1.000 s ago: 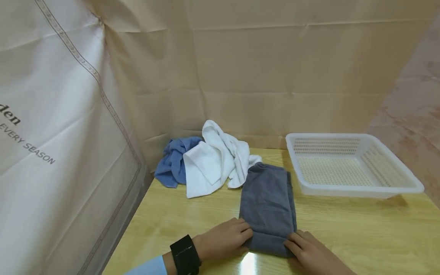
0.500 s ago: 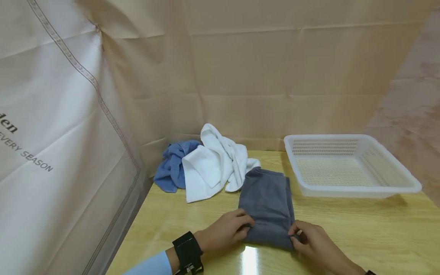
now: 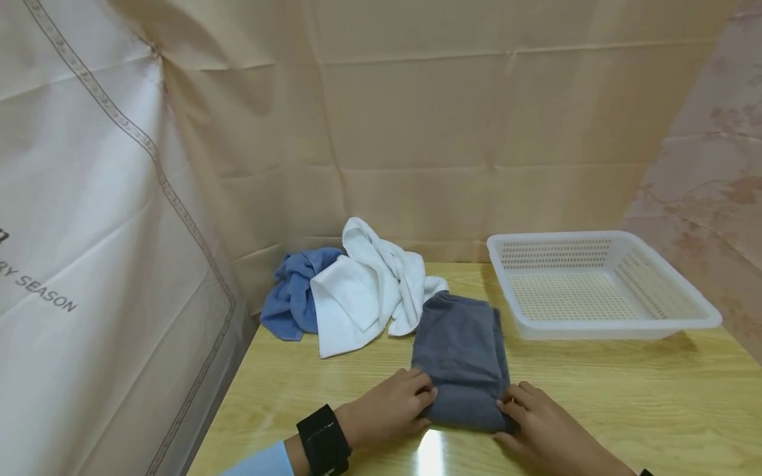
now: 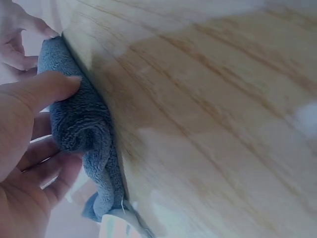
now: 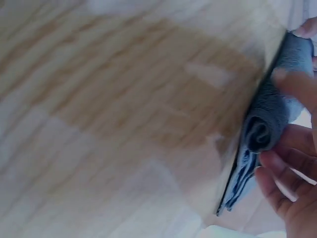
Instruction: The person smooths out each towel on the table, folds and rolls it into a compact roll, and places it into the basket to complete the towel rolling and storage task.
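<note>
A dark grey towel [image 3: 460, 344] lies lengthwise on the table, its near end turned into a thick roll. My left hand [image 3: 387, 406] grips the left end of that roll, and my right hand [image 3: 544, 426] grips the right end. In the left wrist view the thumb presses one side of the rolled towel [image 4: 81, 116], while the fingers curl along the other. Spiral layers show at the end of the rolled towel [image 5: 265, 121] in the right wrist view, between thumb and fingers. The flat part stretches away toward the white towel [image 3: 357, 297].
Behind and to the left, a crumpled blue towel [image 3: 294, 297] lies against the white one. A white perforated plastic basket [image 3: 619, 325] stands at the back right of the wooden table [image 3: 595, 390]. Cloth sheets [image 3: 417, 132] hang behind and at both sides.
Both hands lifted and shifted their hold on the near end, then pressed down again. The towel's near end has rolled slightly farther forward. The head view has turned a little to the right.
</note>
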Demonstrator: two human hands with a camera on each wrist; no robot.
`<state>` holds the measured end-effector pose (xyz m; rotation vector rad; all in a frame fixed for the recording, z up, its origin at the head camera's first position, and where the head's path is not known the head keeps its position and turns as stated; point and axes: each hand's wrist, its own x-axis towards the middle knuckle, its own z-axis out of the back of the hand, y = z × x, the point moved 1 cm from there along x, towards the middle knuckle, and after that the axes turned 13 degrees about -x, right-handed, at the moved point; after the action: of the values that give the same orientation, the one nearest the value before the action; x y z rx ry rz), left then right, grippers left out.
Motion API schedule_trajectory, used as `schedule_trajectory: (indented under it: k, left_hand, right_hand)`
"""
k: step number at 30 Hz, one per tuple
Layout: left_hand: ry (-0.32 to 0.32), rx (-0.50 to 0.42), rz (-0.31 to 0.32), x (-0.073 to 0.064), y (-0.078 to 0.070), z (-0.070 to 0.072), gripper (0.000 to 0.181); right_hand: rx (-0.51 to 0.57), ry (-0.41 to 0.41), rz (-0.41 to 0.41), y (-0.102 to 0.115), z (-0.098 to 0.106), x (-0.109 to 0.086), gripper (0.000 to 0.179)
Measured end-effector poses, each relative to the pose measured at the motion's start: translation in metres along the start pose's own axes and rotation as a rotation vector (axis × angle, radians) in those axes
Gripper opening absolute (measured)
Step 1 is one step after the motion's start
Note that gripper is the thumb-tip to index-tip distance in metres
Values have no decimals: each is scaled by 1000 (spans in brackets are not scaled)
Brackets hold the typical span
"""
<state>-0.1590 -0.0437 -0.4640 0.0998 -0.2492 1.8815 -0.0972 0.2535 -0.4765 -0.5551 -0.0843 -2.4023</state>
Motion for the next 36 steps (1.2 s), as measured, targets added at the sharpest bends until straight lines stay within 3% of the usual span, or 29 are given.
schedule_trajectory:
  k: [4,7,9,12,15,18,21,25,30,33,36]
  left_hand:
    - [1,-35,18,1,3,-2,35]
    - [-11,-184,42,1,8,-5,32]
    - [-25,-319,64,0,13,-8,30]
    - [-56,-525,111,0,20,-11,25]
    - [-94,-621,211,3,26,-12,20]
    - [-154,-674,298,8,33,-12,16]
    - [-207,-643,322,11,38,-11,11]
    - [-243,-463,244,12,39,-7,11]
    - [-182,-214,126,11,36,-5,21]
    - [-111,-141,108,11,34,-4,33]
    - [-73,-101,108,10,32,-2,32]
  right_hand:
    - [-72,-87,23,3,-2,1,27]
    - [-28,-25,-17,1,-2,1,23]
    - [58,54,-58,-4,-1,3,20]
    - [270,172,-143,-14,-2,9,21]
    - [476,224,-218,-22,-4,13,20]
    - [596,237,-276,-27,-7,16,17]
    - [595,240,-339,-29,-10,19,12]
    - [406,136,-365,-27,-11,26,15]
    - [76,-114,-145,-18,-11,28,32]
    - [-7,-159,-20,-14,-12,23,34]
    - [-69,-150,38,-11,-13,20,46]
